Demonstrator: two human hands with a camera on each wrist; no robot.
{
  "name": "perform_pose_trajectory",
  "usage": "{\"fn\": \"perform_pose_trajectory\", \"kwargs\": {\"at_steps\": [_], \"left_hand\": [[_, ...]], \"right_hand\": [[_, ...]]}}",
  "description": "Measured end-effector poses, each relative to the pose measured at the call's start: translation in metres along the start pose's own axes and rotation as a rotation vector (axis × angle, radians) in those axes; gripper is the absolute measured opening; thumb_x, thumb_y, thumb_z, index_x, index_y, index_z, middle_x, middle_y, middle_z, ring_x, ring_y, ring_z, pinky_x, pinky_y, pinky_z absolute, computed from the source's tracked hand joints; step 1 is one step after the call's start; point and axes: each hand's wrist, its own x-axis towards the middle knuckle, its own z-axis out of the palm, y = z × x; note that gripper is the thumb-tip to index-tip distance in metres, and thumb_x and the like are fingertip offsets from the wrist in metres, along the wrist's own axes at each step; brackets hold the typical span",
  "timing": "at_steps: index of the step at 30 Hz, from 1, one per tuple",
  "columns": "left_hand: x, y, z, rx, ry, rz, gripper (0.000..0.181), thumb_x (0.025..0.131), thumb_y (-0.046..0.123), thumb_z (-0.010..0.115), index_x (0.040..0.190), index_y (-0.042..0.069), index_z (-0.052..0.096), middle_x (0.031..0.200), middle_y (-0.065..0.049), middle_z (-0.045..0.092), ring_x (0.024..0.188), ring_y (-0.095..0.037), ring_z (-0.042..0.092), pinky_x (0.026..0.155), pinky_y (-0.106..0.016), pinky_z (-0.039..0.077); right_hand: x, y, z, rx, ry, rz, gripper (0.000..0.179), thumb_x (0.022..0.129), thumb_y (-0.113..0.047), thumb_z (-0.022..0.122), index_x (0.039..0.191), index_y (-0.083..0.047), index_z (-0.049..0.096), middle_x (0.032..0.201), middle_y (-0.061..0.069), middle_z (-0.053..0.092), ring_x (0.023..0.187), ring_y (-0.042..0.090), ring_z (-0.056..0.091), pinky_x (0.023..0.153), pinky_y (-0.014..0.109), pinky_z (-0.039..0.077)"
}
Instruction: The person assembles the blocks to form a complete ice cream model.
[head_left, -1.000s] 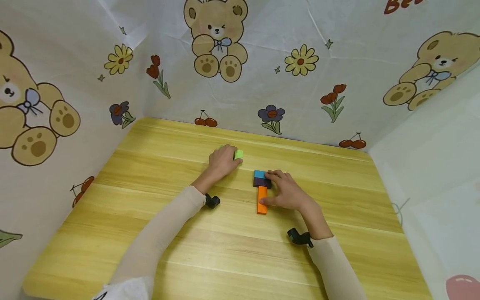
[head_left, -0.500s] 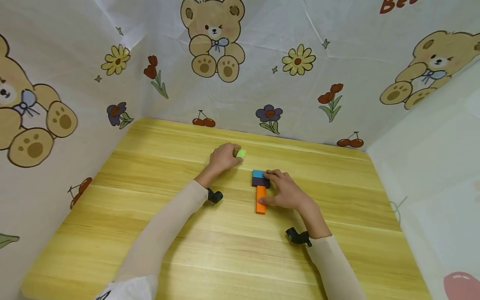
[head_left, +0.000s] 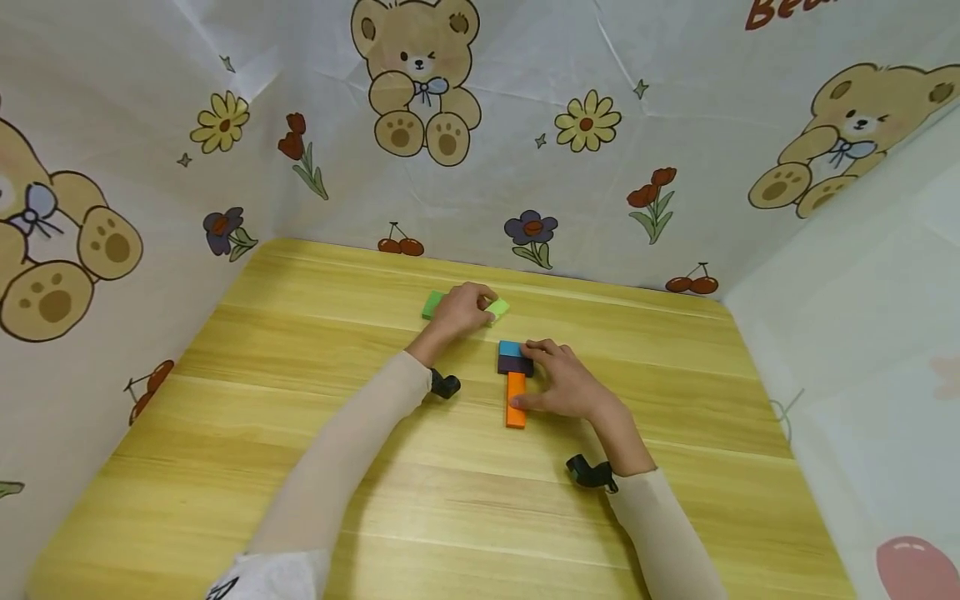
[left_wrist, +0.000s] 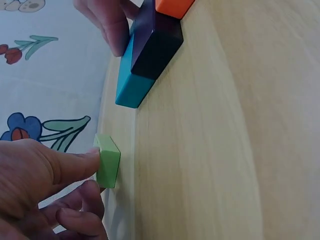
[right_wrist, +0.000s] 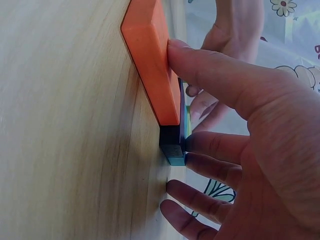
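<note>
Left hand (head_left: 461, 312) pinches lime block (head_left: 498, 309), hides part of green block (head_left: 431, 305); right hand (head_left: 568, 385), spread, touches orange block (head_left: 516, 387).

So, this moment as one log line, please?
left hand: pinches light-green block; right hand: touches orange block; blue block: against dark-purple block

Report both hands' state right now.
Left hand: closed, pinching the light green block.
Right hand: open, touching the orange block and the blue block.

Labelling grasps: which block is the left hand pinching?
The light green block, held by the left hand. The darker green block lies left of that hand; the blue block, dark purple block and orange block lie by the right hand.
</note>
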Motion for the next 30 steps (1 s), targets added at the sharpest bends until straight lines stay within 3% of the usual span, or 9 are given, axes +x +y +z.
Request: {"fn": "perform_pose_trajectory", "kwargs": {"at_steps": [11,16,24,30], "left_hand": [[0.009,0.017,0.016,-0.011,-0.034,0.036,0.029,0.105,0.015,0.068,0.132,0.017,0.078,0.130,-0.008,0.077,0.120,-0.028,0.072,0.101,-0.047,0.059],[0.009,0.016,0.021,-0.048,-0.034,0.054,0.025,0.106,0.016,0.068,0.127,0.018,0.080,0.129,-0.005,0.078,0.120,-0.028,0.072,0.103,-0.048,0.058],[0.006,0.015,0.018,-0.146,-0.098,0.042,0.024,0.105,0.013,0.069,0.124,0.016,0.082,0.131,-0.006,0.078,0.126,-0.031,0.068,0.106,-0.048,0.057],[0.006,0.011,0.019,-0.149,-0.132,0.045,0.023,0.105,0.012,0.069,0.121,0.017,0.084,0.132,-0.006,0.078,0.128,-0.031,0.068,0.107,-0.047,0.057]], "right_hand": [[-0.001,0.001,0.001,0.014,0.003,-0.009,0.098,0.088,-0.054,0.086,0.166,-0.012,0.044,0.172,0.012,0.039,0.152,0.041,0.040,0.124,0.063,0.039],[-0.002,0.001,0.000,0.014,0.001,-0.016,0.097,0.088,-0.054,0.086,0.166,-0.012,0.044,0.172,0.011,0.039,0.150,0.040,0.040,0.123,0.063,0.039],[-0.001,0.002,-0.001,0.011,0.001,-0.012,0.098,0.088,-0.053,0.087,0.166,-0.012,0.044,0.172,0.011,0.039,0.150,0.040,0.040,0.124,0.063,0.040],[-0.001,0.001,-0.001,0.003,-0.001,-0.011,0.098,0.088,-0.054,0.086,0.166,-0.012,0.043,0.172,0.012,0.039,0.150,0.041,0.040,0.123,0.064,0.040]]}}
